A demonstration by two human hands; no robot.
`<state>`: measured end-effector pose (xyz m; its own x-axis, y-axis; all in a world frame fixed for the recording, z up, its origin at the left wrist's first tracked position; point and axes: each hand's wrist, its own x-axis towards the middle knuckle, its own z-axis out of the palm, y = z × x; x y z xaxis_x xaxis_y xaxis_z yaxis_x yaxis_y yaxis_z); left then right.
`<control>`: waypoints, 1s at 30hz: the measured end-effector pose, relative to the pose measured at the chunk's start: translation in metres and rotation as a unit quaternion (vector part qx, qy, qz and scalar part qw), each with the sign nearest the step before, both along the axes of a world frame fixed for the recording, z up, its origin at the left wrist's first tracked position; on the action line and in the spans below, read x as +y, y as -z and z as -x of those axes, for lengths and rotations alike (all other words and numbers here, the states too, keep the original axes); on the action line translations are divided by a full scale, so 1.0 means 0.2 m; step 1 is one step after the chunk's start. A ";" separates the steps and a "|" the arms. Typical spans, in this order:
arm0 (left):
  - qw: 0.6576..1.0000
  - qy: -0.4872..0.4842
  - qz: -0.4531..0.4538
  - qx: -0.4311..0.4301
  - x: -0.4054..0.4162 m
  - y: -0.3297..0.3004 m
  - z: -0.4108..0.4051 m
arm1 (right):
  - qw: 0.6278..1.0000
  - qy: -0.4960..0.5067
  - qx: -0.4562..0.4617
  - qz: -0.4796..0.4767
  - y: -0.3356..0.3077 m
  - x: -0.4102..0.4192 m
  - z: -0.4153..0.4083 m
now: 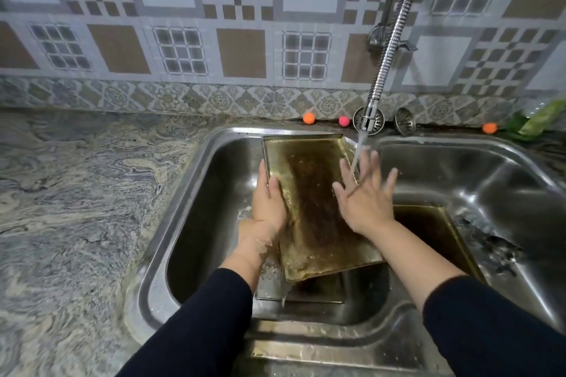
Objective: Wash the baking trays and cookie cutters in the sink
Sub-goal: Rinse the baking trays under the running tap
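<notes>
A dark, brass-edged baking tray [312, 211] leans tilted in the steel sink [196, 187], its far end resting on the back rim. My left hand [269, 202] grips its left edge. My right hand [366, 196] is open with fingers spread over the tray's right side, and water from the flexible tap [370, 119] runs onto it. A second tray [428, 229] lies lower, to the right, partly under my right arm. Another tray [306, 291] lies flat beneath the tilted one. No cookie cutters are visible.
A marbled stone counter [76, 208] spreads to the left. Two drain strainers [405, 121] lean at the wall behind the sink, beside small orange and pink balls [308, 118]. A green plastic bag [539, 121] sits at the far right. The right sink area [490, 180] is wet.
</notes>
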<state>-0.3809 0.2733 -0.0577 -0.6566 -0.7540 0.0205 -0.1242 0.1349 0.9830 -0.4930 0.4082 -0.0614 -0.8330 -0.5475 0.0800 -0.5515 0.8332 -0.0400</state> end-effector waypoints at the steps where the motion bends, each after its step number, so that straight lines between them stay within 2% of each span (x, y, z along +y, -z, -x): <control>1: 1.000 -0.003 0.028 0.014 0.00 0.00 0.01 | 1.000 -0.017 0.017 0.016 -0.02 -0.04 0.00; 3: 0.997 0.000 0.073 0.037 0.00 -0.01 0.02 | 0.997 -0.041 0.015 0.065 -0.03 -0.15 -0.01; 6: 0.995 -0.006 0.075 0.070 -0.01 -0.05 0.02 | 0.987 -0.119 -0.038 0.100 -0.03 -0.27 -0.11; 9: 0.995 -0.015 0.093 0.038 -0.04 -0.07 -0.02 | 0.955 -0.206 -0.141 0.158 0.05 -0.27 -0.22; 11: 0.990 0.008 0.143 -0.006 -0.04 -0.08 -0.06 | 0.902 -0.194 -0.273 0.273 0.04 -0.25 -0.22; 14: 0.963 0.079 0.252 -0.048 0.05 -0.09 -0.06 | 0.772 -0.112 -0.408 0.474 -0.14 -0.25 -0.18; 16: 0.941 0.118 0.310 -0.058 0.14 -0.08 -0.04 | 0.721 -0.065 -0.408 0.556 -0.25 -0.25 -0.14; 19: 0.928 0.156 0.332 -0.063 0.27 -0.04 0.01 | 0.722 0.025 -0.352 0.595 -0.28 -0.18 -0.08; 20: 0.922 0.177 0.337 -0.067 0.30 -0.03 0.03 | 0.710 0.040 -0.347 0.611 -0.28 -0.14 -0.06; 22: 0.912 0.221 0.334 -0.088 0.37 -0.01 0.06 | 0.683 0.047 -0.346 0.642 -0.26 -0.07 -0.04; 24: 0.908 0.245 0.324 -0.099 0.42 -0.01 0.10 | 0.689 0.051 -0.323 0.646 -0.26 -0.02 -0.03; 28: 0.895 0.210 0.380 -0.105 0.45 -0.09 0.21 | 0.669 0.040 -0.305 0.677 -0.25 0.06 -0.03; 30: 0.902 0.178 0.376 -0.116 0.41 -0.16 0.28 | 0.666 0.020 -0.310 0.678 -0.25 0.07 -0.06</control>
<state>-0.4371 0.3550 -0.0266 -0.9063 -0.3254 0.2697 -0.1321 0.8243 0.5505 -0.4819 0.4217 -0.0105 -0.9479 -0.2981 0.1124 -0.0572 -0.1877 -0.9806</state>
